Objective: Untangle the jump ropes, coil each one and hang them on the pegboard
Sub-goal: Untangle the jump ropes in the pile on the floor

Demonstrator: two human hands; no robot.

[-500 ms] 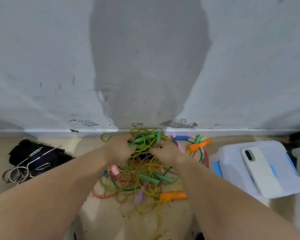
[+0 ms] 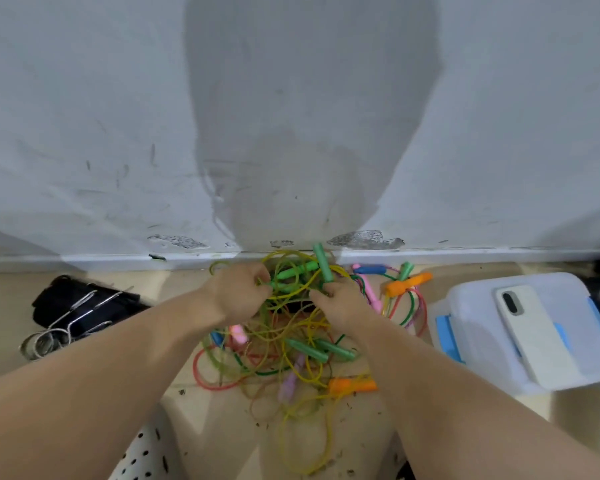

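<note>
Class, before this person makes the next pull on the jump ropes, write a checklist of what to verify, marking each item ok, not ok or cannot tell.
1. Both hands gripping: left hand and right hand curl into the jump rope tangle: ok.
2. One rope singled out: the fingers hide which cords they hold: cannot tell.
3. Upright green handle clear of the pile: it sticks up above the right hand: ok.
4. Ropes separated: cords cross everywhere: not ok.
5. Any rope on the pegboard: its visible corner is bare: not ok.
6. Phone clear of cords: it lies on the box lid, apart from them: ok.
</note>
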